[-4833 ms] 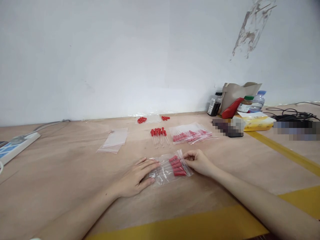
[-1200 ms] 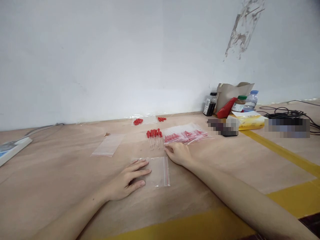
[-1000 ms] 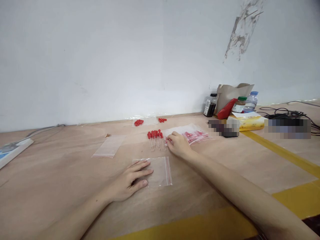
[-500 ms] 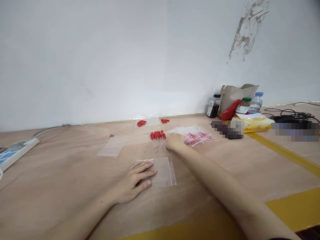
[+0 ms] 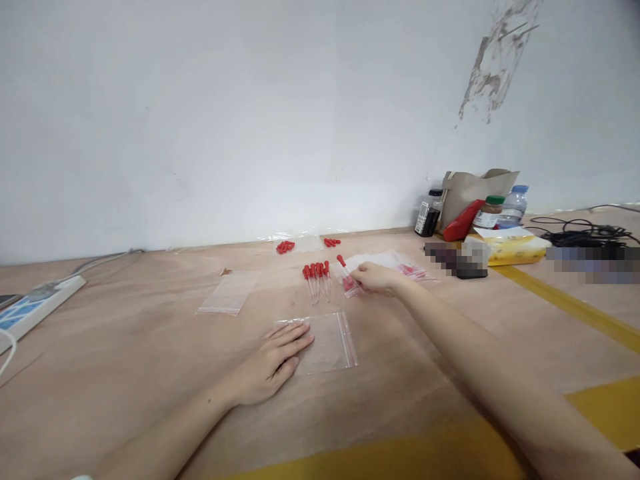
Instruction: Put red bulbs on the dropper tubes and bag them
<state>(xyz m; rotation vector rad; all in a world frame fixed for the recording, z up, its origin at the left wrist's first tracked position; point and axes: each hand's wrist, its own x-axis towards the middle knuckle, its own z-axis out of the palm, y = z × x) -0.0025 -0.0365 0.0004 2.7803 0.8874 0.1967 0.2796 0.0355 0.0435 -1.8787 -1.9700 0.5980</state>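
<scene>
My left hand lies flat with fingers stretched out on the left part of an empty clear zip bag with a red strip. My right hand is reached forward, fingers pinched on one red-capped dropper, lifted just above the table. It hovers between a row of loose red-capped droppers and a pile of filled bags.
Another empty zip bag lies to the left. Loose red caps sit by the wall. A power strip is far left. Bottles, a beige bag, a yellow pack and black cables crowd the back right. Yellow tape crosses the table.
The filled bag went to the pile and an empty bag now lies under my left hand. My right hand reached the loose droppers, picked one up and drew right.
</scene>
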